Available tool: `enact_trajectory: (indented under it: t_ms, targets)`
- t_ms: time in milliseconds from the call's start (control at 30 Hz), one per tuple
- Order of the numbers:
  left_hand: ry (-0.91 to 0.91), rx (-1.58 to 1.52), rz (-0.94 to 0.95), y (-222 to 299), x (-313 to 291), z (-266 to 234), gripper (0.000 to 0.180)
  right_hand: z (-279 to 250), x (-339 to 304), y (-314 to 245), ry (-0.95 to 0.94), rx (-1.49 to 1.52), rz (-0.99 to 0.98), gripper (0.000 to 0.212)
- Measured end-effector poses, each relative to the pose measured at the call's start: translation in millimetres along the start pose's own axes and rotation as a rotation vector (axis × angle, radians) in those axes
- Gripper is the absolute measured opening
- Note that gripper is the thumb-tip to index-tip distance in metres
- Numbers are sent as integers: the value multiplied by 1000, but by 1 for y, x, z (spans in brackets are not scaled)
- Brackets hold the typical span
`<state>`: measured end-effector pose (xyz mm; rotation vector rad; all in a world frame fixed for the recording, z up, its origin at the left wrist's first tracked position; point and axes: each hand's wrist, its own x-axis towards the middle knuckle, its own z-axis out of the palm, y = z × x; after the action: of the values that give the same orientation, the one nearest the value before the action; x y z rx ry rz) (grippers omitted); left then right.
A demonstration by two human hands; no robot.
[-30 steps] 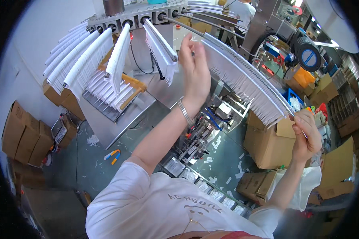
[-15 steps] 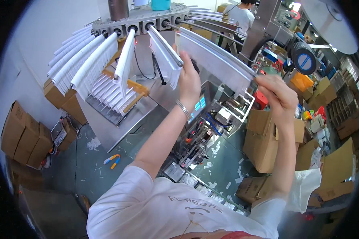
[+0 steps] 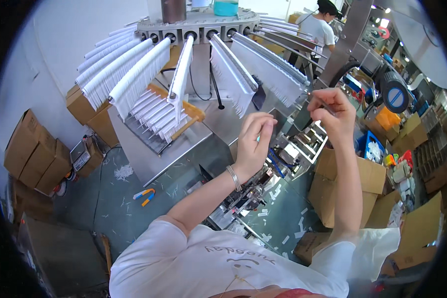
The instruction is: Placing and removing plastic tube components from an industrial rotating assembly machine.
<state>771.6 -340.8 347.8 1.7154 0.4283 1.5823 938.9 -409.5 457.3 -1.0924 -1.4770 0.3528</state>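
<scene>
My left hand, with metal bangles on the wrist, is raised below the outer ends of the rods. Its fingers are curled with the thumb against them; whatever may be inside is hidden. My right hand is pinched near the outer end of a metal-topped rod, from which a white fringed sheet hangs. A thin dark piece shows between its fingers, too small to name. Left of that rod, another one carries a similar white fringe. Both rods stick out from a round metal hub.
More rods with white strands fan out leftward. A rack of white rods lies below them. Under my hands is a machine. Cardboard boxes stand right, others left. Orange-blue snips lie on the floor. A co-worker stands behind.
My left hand has left the fringed rod and dropped toward me, its fingers curling. My right hand has come slightly away from the rod's end. The view has shifted, so the hub appears farther right.
</scene>
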Motion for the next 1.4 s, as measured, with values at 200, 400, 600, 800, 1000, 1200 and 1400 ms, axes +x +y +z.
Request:
enact_trajectory:
  t_ms: [200, 400, 600, 800, 1000, 1200, 1400]
  targets:
    - [81, -50, 142, 8, 17, 21, 8, -14, -36, -15, 86, -68, -39, 33]
    - [211, 214, 308, 20, 57, 37, 20, -62, -103, -36, 191, -35, -266, 38]
    - [248, 440, 410, 18, 72, 44, 22, -79, -147, -58, 299, -40, -143, 54]
    - [233, 431, 432, 14, 69, 44, 21, -74, -156, -67, 299, -64, -148, 52]
    - [248, 402, 436, 16, 71, 40, 21, -60, -157, -68, 293, -41, -173, 37]
    - [-46, 189, 681, 46, 38, 62, 21, -53, -191, -63, 592, -6, -131, 32]
    - [-687, -392, -27, 45, -36, 44, 26, -52, -220, -49, 821, 519, 28, 22]
